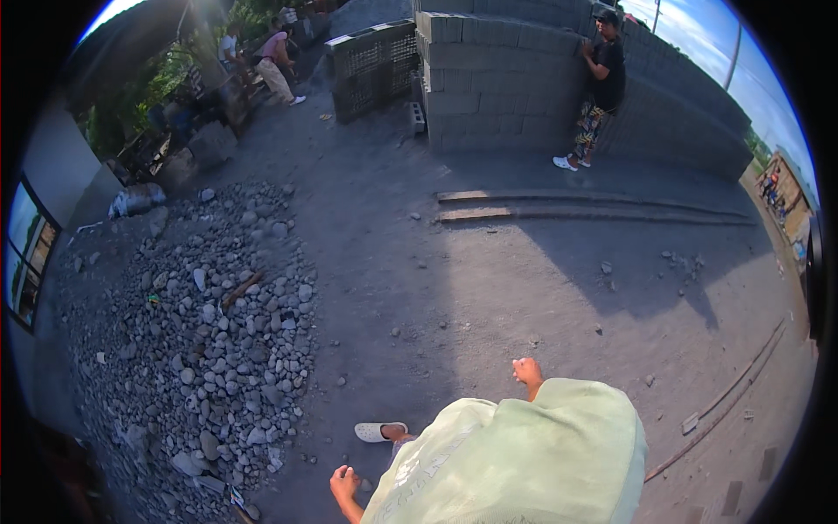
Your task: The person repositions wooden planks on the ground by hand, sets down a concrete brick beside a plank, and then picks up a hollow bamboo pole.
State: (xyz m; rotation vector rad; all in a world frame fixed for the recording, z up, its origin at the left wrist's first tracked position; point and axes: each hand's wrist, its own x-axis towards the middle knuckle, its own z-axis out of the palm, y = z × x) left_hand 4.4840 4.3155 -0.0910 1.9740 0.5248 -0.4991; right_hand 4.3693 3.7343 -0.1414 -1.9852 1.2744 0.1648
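My left hand (344,482) hangs low beside my pale green shirt (524,454), its fingers loosely curled with nothing visible in them. It is nearest to the edge of a heap of grey stones (209,367). Further right and forward, my right hand (527,371) is held out past the shirt over bare ground. Its fingers are folded in, and no object shows in it. Neither hand touches anything. One white clog (381,431) on my foot shows between the hands.
Ahead rises a tall stack of grey concrete blocks (497,83), where a person (602,79) in black stands. Two long beams (559,210) lie before it. More people (275,65) are at the far left. Thin rods (724,397) lie at right; a stick (242,289) rests on the stones.
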